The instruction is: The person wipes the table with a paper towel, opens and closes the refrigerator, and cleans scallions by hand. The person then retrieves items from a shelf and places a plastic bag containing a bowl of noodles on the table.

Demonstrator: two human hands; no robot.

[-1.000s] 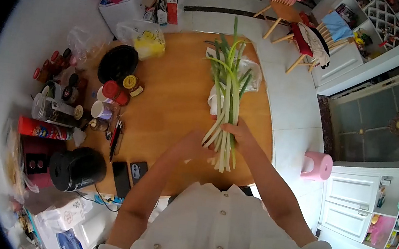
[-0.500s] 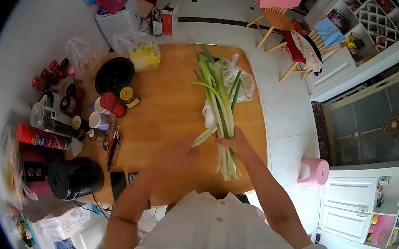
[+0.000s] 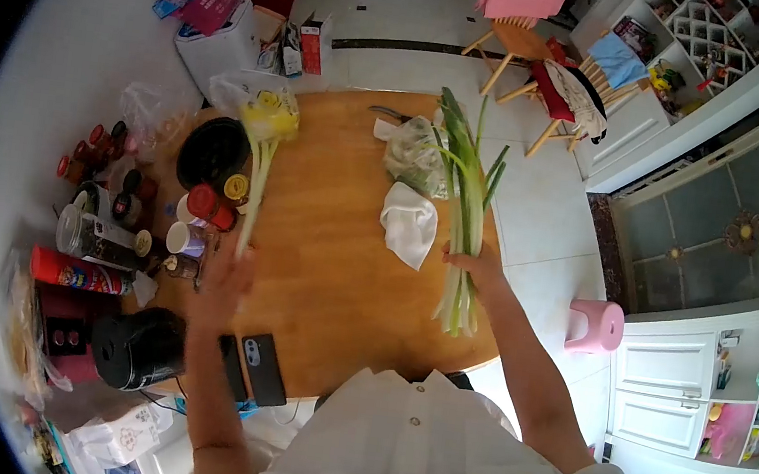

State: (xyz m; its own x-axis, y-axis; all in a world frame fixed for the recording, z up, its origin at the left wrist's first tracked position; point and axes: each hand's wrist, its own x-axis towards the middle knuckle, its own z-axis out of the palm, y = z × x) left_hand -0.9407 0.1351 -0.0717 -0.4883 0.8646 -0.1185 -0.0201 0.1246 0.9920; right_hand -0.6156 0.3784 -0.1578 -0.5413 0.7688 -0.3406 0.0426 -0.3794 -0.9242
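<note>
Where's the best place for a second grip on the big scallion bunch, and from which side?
Probably around the pale stalks of the bunch, just on the leafy side of the right hand. They run straight and close together there, while the leaves splay apart. I'd come from the left, since the right forearm reaches in from the lower right.

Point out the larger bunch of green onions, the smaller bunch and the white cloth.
Larger bunch of green onions (image 3: 470,212): head view, on the stalks midway up.
Smaller bunch (image 3: 257,186): head view, on the pale stalks.
White cloth (image 3: 409,224): head view, on the middle of its upper surface.
</note>
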